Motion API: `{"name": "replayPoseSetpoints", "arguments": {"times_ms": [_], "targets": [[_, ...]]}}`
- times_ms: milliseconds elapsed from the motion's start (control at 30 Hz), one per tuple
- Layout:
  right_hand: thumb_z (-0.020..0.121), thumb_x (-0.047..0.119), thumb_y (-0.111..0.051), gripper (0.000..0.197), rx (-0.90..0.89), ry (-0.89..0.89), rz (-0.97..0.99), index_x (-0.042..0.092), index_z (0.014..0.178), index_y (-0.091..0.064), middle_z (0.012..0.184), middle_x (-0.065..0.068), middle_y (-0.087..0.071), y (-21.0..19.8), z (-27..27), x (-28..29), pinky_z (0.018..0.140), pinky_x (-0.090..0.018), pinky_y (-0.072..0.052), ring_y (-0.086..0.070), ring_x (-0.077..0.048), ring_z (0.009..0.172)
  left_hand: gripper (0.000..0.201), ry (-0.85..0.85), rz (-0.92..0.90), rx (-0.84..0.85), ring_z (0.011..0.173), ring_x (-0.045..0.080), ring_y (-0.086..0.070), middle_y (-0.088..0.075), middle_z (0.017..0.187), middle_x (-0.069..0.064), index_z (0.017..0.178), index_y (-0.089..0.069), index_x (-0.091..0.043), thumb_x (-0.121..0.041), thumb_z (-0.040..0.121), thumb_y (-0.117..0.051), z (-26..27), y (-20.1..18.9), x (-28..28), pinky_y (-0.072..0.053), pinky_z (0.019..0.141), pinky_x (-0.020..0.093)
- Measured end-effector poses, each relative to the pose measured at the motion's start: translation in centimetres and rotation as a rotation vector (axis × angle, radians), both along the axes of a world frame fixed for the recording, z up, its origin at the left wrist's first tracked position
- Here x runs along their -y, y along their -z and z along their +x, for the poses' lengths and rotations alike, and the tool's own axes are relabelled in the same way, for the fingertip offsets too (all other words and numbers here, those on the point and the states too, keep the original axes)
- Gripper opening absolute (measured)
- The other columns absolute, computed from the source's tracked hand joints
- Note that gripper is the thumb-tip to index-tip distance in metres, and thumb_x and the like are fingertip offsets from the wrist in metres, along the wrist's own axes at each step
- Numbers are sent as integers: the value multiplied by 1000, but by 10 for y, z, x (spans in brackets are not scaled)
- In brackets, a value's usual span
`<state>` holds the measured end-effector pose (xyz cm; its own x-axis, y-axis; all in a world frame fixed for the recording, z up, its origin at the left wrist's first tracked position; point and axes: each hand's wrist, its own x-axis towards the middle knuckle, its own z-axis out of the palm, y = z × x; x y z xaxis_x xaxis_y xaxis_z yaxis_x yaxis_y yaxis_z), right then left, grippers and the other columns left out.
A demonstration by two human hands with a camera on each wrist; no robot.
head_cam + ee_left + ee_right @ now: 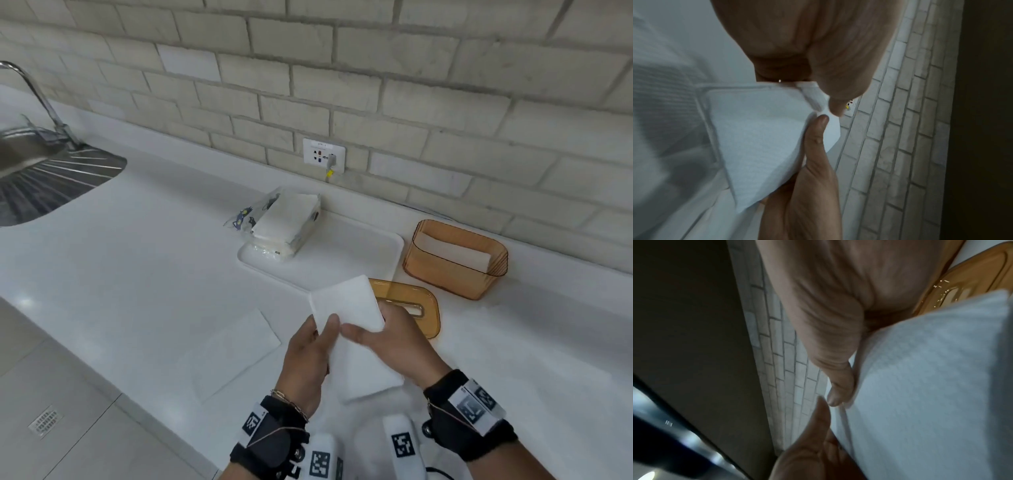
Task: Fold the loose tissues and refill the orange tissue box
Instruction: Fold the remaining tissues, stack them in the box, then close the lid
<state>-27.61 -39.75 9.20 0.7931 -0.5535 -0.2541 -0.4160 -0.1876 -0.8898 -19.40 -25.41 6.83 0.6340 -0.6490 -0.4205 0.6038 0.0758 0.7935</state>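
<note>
Between both hands point(310, 353), white tissue point(349, 305) hangs half-folded.

White tissue point(346, 301); translucent orange tissue box point(455, 260) and lid point(411, 301); white tray point(342, 263); cat-print pack point(274, 219) left of the box; beige brick wall point(342, 68).

A white tissue point(349, 305), partly folded, is held up at lower centre, another tissue point(236, 353) lies flat to its left, and the open orange tissue box point(455, 260) stands upper right, its lid point(411, 305) lying flat nearby.
</note>
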Motion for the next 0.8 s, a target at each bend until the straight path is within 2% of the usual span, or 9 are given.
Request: {"name": "replayPoseSetpoints", "arguments": {"times_ms": [100, 167, 233, 300, 367, 433, 533, 667, 800], "targets": [[83, 65, -76, 64, -72, 36, -112, 32, 132, -51, 122, 20, -64, 8, 3, -5, 83, -23, -53, -65, -4, 109, 28, -36, 31, 29, 116, 38, -72, -77, 121, 14, 128, -71, -13, -25, 109, -53, -4, 4, -2, -55, 104, 58], [79, 65, -81, 76, -45, 13, 99, 33, 137, -44, 127, 19, -63, 13, 4, -6, 91, -26, -55, -65, -5, 114, 29, -47, 29, 15, 116, 39, -71, -77, 121, 14, 128, -71, -14, -24, 110, -51, -4, 2, -7, -60, 97, 51], [79, 54, -87, 68, -22, -62, 355, 22, 134, -60, 124, 6, -75, 20, 4, -5, 99, -43, -59, -73, -18, 112, 31, -31, 16, 6, 115, 36, -73, -77, 122, 14, 128, -71, -11, -26, 110, -51, 1, 2, -15, -62, 94, 46], [86, 34, -86, 47, 2, -115, 447, 12, 125, -72, 117, -4, -80, 21, 3, -6, 94, -43, -61, -77, -23, 108, 37, 3, 85, 100, 109, 35, -75, -78, 116, 13, 121, -74, -9, -37, 109, -52, 11, 3, -25, -62, 94, 46], [87, 23, -84, 36, 11, -66, 422, 9, 119, -74, 112, -5, -81, 25, 2, -5, 85, -36, -62, -78, -21, 103, 36, -52, 273, 347, 97, 33, -76, -81, 101, 5, 108, -79, -14, -43, 106, -57, 29, 9, -37, -61, 89, 45], [86, 23, -86, 35, 2, -11, 413, 9, 117, -75, 112, -5, -81, 30, 3, -3, 89, -40, -61, -78, -21, 102, 23, -139, 568, 721, 94, 25, -75, -81, 96, -4, 102, -79, -23, -44, 99, -68, 58, 20, -55, -59, 89, 41], [88, 21, -84, 34, 7, 7, 450, 11, 119, -74, 113, -4, -81, 30, 2, 0, 96, -41, -59, -77, -20, 105, 57, 50, 1147, 1114, 123, 31, -62, -70, 132, 3, 129, -69, -27, -56, 81, -81, 102, 40, -81, -46, 102, 43], [92, 17, -80, 31, 41, 14, 445, 15, 121, -72, 113, 1, -81, 20, -1, 1, 92, -34, -58, -76, -15, 106, 112, 365, 1449, 1052, 146, 32, -41, -44, 159, 5, 160, -31, -25, -76, 71, -76, 131, 50, -95, -31, 118, 49], [93, 21, -79, 31, 38, 7, 435, 16, 123, -72, 113, 4, -81, 15, -3, 3, 90, -31, -57, -77, -11, 104, 115, 430, 1472, 934, 137, 31, -50, -61, 142, 5, 153, -31, -23, -76, 64, -82, 143, 48, -87, -31, 114, 48]]}}
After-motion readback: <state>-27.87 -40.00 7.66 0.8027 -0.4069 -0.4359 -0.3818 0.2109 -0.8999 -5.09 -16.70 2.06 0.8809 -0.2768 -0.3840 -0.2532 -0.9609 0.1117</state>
